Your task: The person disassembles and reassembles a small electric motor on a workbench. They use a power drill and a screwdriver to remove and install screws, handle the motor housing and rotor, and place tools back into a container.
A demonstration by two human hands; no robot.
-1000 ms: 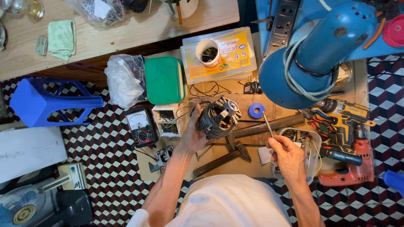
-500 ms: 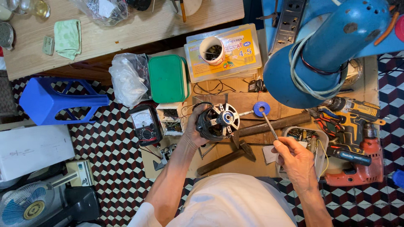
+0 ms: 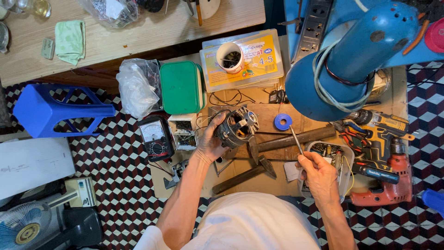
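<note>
My left hand (image 3: pixel 210 141) grips a small electric motor (image 3: pixel 237 126) with a dark wound core and metal end frame, held over a wooden board (image 3: pixel 268 113). My right hand (image 3: pixel 319 173) holds a thin metal-shafted tool (image 3: pixel 296 140) whose tip points up towards a blue roll of tape (image 3: pixel 283 121). The tool's tip is apart from the motor, to its right. Two hammers (image 3: pixel 277 143) lie on the board between my hands.
An analogue multimeter (image 3: pixel 155 137), a green box (image 3: pixel 181 87) and a plastic bag (image 3: pixel 136 88) lie to the left. A blue lamp (image 3: pixel 351 65) overhangs the right side. Cordless drills (image 3: pixel 384 153) and a parts tray (image 3: pixel 330 155) sit right. A blue stool (image 3: pixel 44 111) stands left.
My left hand has turned the motor slightly so its end faces more upward-right. My right hand with the tool has stayed near the tape roll.
</note>
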